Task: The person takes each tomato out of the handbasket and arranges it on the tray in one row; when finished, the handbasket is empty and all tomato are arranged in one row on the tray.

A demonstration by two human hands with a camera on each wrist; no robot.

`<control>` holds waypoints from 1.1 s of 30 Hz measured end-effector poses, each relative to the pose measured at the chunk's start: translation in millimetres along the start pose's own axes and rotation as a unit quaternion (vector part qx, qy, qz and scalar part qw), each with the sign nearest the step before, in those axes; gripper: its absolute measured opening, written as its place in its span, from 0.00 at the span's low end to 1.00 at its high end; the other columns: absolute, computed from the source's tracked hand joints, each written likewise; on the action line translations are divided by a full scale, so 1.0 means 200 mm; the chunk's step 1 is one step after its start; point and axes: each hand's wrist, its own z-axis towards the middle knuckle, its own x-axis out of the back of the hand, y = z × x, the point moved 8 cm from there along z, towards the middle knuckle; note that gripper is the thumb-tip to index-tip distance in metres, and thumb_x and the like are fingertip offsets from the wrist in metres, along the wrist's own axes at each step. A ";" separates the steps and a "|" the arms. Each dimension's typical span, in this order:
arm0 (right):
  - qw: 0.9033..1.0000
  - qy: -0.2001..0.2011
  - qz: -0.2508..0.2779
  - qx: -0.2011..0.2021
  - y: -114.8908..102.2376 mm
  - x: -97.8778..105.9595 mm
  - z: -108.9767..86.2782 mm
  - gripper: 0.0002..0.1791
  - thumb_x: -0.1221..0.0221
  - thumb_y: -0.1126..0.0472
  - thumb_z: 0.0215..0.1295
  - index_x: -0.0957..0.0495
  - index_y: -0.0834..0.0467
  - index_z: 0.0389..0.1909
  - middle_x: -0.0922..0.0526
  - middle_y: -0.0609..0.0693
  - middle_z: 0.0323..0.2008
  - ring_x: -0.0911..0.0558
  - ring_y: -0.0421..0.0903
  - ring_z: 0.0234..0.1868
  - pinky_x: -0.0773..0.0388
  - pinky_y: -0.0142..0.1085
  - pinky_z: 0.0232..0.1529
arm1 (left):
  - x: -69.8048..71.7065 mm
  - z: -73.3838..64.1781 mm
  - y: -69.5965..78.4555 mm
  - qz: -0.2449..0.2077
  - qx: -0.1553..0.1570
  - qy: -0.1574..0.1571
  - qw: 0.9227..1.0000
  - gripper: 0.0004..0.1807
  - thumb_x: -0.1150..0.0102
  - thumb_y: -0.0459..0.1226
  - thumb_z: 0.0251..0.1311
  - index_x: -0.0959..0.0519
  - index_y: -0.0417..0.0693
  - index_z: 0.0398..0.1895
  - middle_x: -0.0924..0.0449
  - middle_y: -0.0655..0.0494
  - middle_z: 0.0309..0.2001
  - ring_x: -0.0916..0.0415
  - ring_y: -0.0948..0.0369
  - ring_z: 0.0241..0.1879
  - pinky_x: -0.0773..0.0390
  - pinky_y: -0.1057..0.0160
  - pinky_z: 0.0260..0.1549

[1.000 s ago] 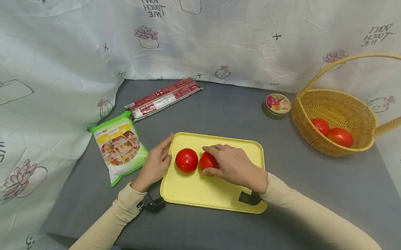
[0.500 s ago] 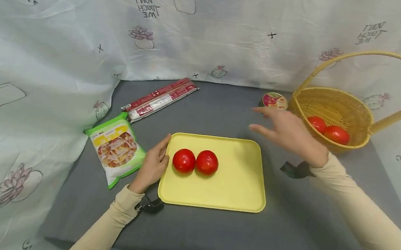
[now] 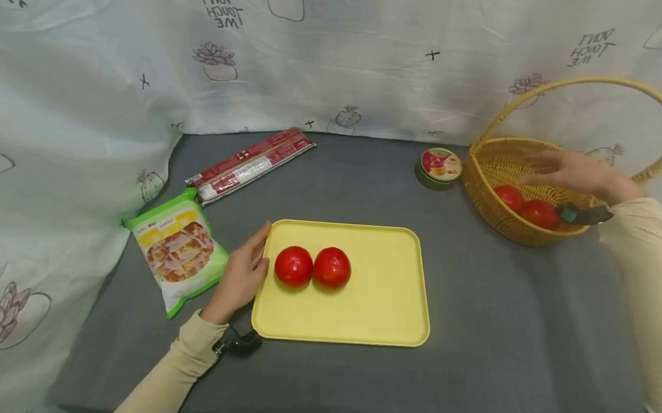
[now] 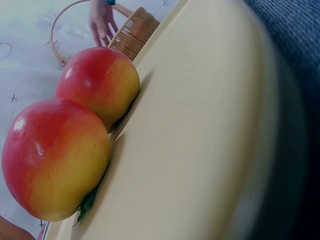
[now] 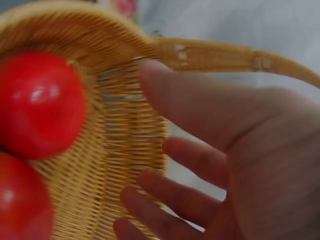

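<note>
Head view: right hand point(image 3: 584, 172), the nearer one, hung over the wicker basket point(image 3: 485, 201), fingers spread and empty, its two red tomatoes point(image 3: 540, 214) lying left and nearside.

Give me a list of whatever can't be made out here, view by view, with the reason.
Head: part of the wicker basket, behind the right hand.
Head: fine print on the round tin, too small.
Left wrist: near rim of the yellow tray, blurred.
Right wrist: rest of the lower tomato, past the left edge.
</note>
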 end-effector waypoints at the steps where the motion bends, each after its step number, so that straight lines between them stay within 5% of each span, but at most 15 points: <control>1: 1.000 -0.015 0.003 0.007 0.02 -0.03 0.02 0.44 0.39 0.46 0.78 0.40 0.72 0.80 0.41 0.77 0.77 0.41 0.79 0.74 0.42 0.76 0.70 | 0.00 0.00 0.00 -0.002 0.002 0.000 1.000 0.37 0.56 0.15 0.70 0.46 0.30 0.83 0.48 0.37 0.83 0.43 0.46 0.79 0.35 0.59 0.72; 9: 0.997 -0.043 -0.025 0.056 -0.07 -0.16 0.09 0.42 0.31 0.58 0.70 0.37 0.73 0.77 0.31 0.77 0.71 0.27 0.75 0.68 0.29 0.68 0.67 | 0.01 0.00 -0.01 -0.010 -0.001 0.004 1.000 0.36 0.55 0.16 0.71 0.45 0.31 0.83 0.47 0.40 0.83 0.44 0.48 0.80 0.37 0.60 0.72; 22: 0.994 -0.027 -0.084 0.064 -0.09 -0.21 0.11 0.32 0.31 0.63 0.68 0.25 0.72 0.69 0.21 0.73 0.63 0.24 0.72 0.64 0.27 0.68 0.64 | 0.01 0.01 -0.02 -0.013 0.000 0.005 1.000 0.37 0.56 0.15 0.70 0.44 0.30 0.82 0.46 0.39 0.83 0.43 0.47 0.79 0.37 0.59 0.72; 28: 0.996 0.011 -0.086 0.036 -0.14 -0.07 0.02 0.38 0.29 0.54 0.69 0.28 0.70 0.73 0.17 0.71 0.59 0.18 0.64 0.56 0.19 0.52 0.53 | 0.00 0.01 -0.02 -0.009 -0.002 0.004 1.000 0.37 0.55 0.16 0.70 0.45 0.31 0.83 0.46 0.38 0.83 0.42 0.47 0.79 0.36 0.59 0.72; 31: 0.997 0.047 -0.063 0.017 -0.21 0.04 -0.06 0.42 0.28 0.51 0.69 0.31 0.66 0.77 0.20 0.71 0.63 0.20 0.62 0.54 0.23 0.40 0.44 | 0.00 0.01 -0.02 -0.008 0.000 0.004 1.000 0.37 0.55 0.16 0.70 0.45 0.30 0.82 0.47 0.38 0.83 0.42 0.47 0.79 0.36 0.59 0.72; 33: 0.997 0.062 -0.051 0.013 -0.29 0.08 -0.13 0.45 0.29 0.49 0.70 0.35 0.62 0.80 0.23 0.71 0.67 0.23 0.64 0.56 0.26 0.42 0.45 | 0.00 0.01 -0.02 -0.008 0.000 0.004 1.000 0.37 0.55 0.15 0.70 0.45 0.30 0.82 0.47 0.38 0.83 0.43 0.47 0.79 0.36 0.59 0.72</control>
